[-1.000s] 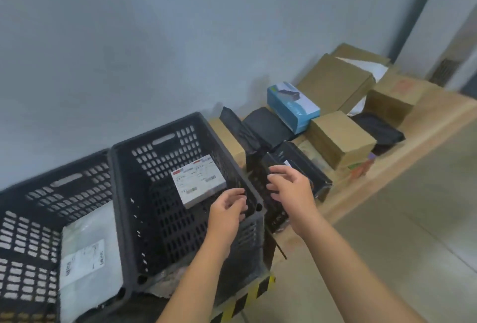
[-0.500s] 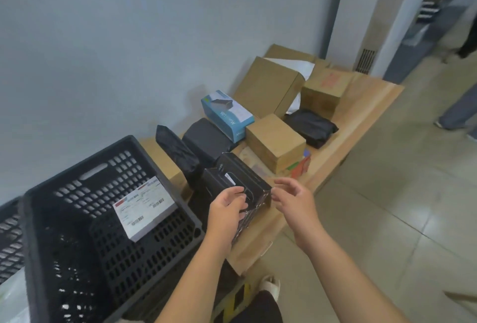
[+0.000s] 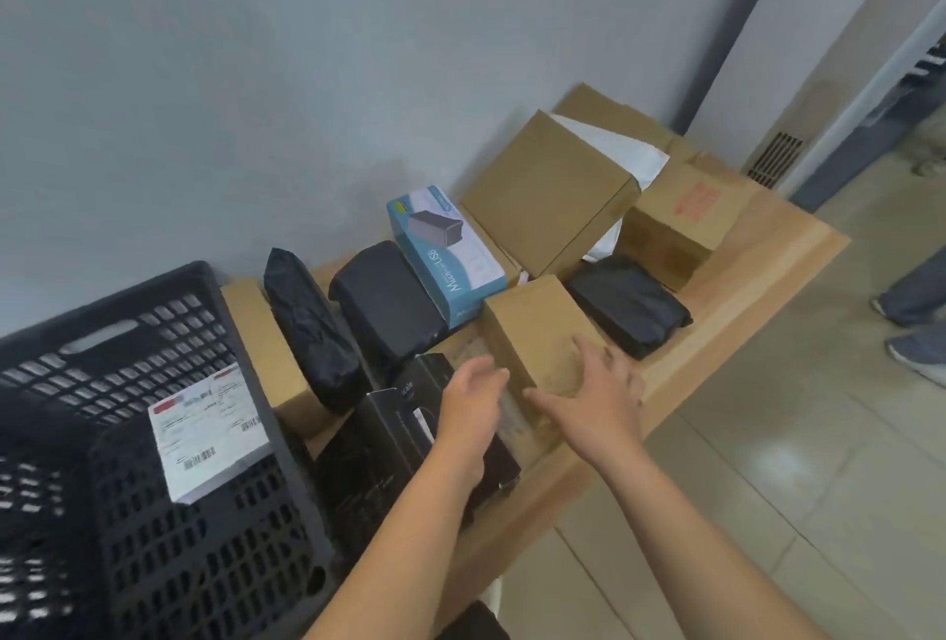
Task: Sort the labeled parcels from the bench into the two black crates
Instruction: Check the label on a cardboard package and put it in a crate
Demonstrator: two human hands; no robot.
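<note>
Flanking the small cardboard box (image 3: 532, 327), left hand (image 3: 473, 401) and right hand (image 3: 599, 386) each show a released grip, fingers straight.

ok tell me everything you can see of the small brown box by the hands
The small brown box is plain cardboard, closed, with no label showing. It sits on the wooden bench between the blue box and a black bag. The right hand rests spread fingers on its top; the left hand is open at its left side.
</note>
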